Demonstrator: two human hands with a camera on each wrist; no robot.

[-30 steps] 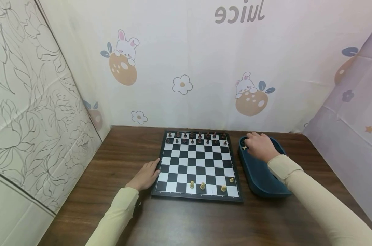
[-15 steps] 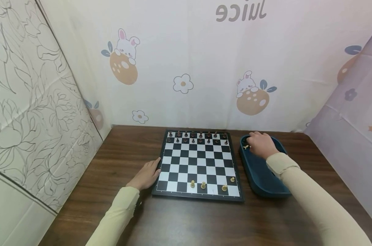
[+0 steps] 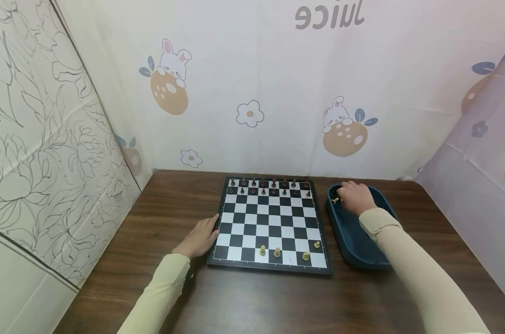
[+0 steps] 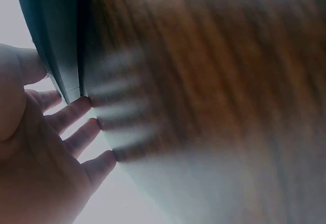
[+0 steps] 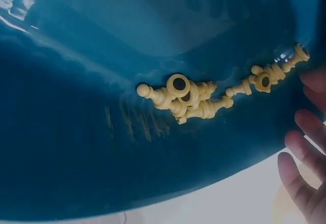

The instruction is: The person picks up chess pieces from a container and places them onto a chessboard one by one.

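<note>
My left hand (image 3: 197,237) rests on the left edge of the chessboard (image 3: 258,218), fingers stretched out. In the left wrist view, fingertips (image 4: 104,158) touch the wooden table beside the board's dark side. My right hand (image 3: 355,198) reaches into the far end of a blue tray (image 3: 352,241). Cream chess pieces (image 5: 178,99) lie clustered there; several more trail toward my right fingers (image 5: 300,147), which hang loosely with no piece seen between them. The upper fingertip is close by the endmost piece (image 5: 300,53); the thumb is hidden.
Dark red chess pieces (image 3: 273,190) fill the board's two far rows. Near the front right of the board stand several cream pieces, among them one (image 3: 277,253) and another (image 3: 316,244). A printed curtain (image 3: 285,83) hangs behind the wooden table (image 3: 173,199).
My right hand shifts slightly within the tray's far end. A cream piece beside its fingers changes position a little. My left hand stays on the board's edge, and the camera view drifts slightly.
</note>
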